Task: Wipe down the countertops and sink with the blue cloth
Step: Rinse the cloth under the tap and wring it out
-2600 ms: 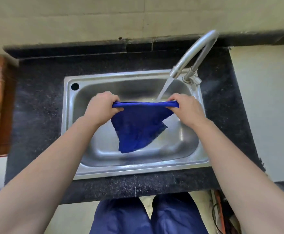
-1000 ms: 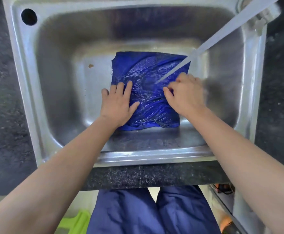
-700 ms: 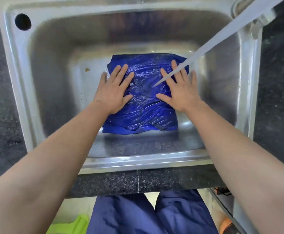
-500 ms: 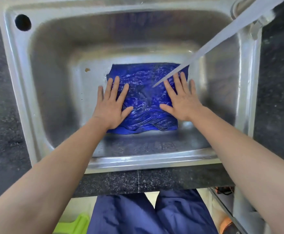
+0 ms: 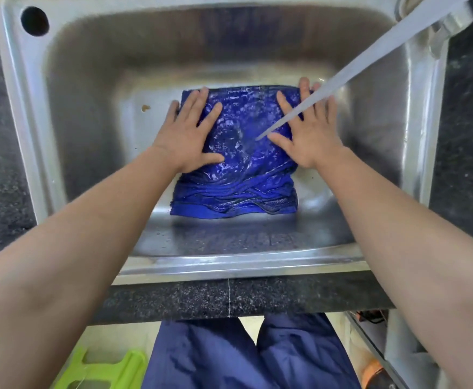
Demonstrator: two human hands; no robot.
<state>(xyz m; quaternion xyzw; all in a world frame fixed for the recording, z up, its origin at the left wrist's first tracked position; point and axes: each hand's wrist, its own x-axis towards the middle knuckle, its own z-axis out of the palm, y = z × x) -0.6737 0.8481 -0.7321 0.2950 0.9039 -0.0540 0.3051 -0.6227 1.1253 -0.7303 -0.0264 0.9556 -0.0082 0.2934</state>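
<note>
The wet blue cloth lies spread on the floor of the steel sink, bunched in folds along its near edge. My left hand presses flat on the cloth's left side with fingers straight and spread. My right hand presses flat on its right side the same way. A stream of water runs from the tap at the upper right and lands on the cloth between my hands. Black speckled countertop frames the sink.
The tap base stands at the sink's far right corner. A round hole is in the rim at the far left. A small brown speck sits on the sink floor. Below the counter are my blue trousers and a green plastic item.
I lowered the hanging cloth onto the sink floor and leaned in. Since half a second ago both hands slid forward over the cloth, toward the far edge.
</note>
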